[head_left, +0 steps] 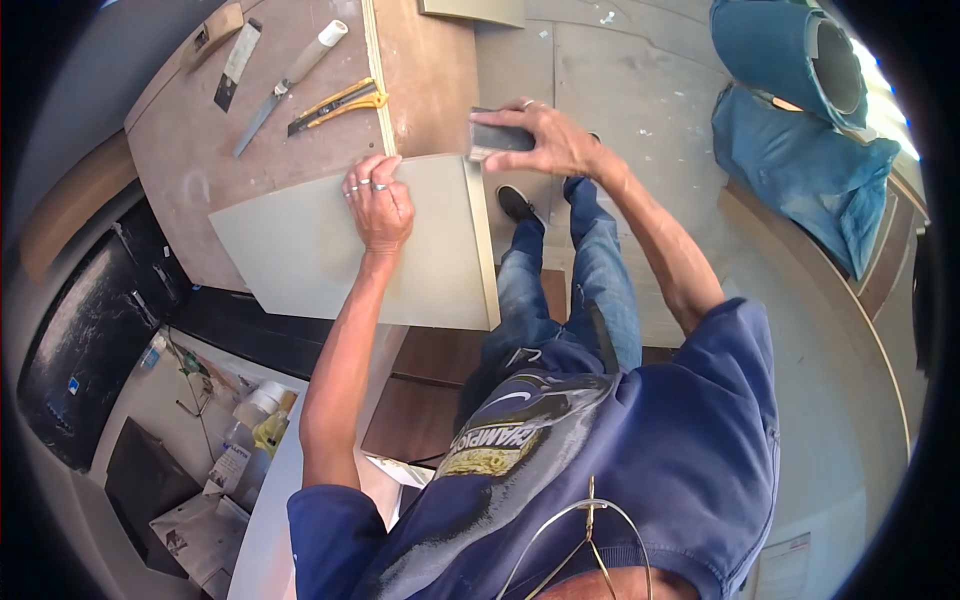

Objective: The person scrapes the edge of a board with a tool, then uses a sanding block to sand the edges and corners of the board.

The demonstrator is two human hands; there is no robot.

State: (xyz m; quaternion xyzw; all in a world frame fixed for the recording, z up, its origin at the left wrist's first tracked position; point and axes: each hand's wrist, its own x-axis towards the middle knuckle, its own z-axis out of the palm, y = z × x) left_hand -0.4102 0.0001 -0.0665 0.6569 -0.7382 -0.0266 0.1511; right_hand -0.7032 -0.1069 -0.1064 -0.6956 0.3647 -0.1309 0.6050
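My left hand (378, 203) lies flat on a pale grey-green rectangular panel (300, 255), fingers spread, pressing it onto the brown wooden work surface (190, 150). My right hand (545, 135) grips a dark sanding block (497, 137) held against the panel's far right corner and edge. The panel overhangs the table toward my legs.
A putty knife (236, 64), a white-handled blade (290, 85) and a yellow utility knife (338, 105) lie on the table's far part. Blue fabric rolls (800, 130) rest on the floor at right. Bottles and clutter (240, 440) sit on a low shelf at left.
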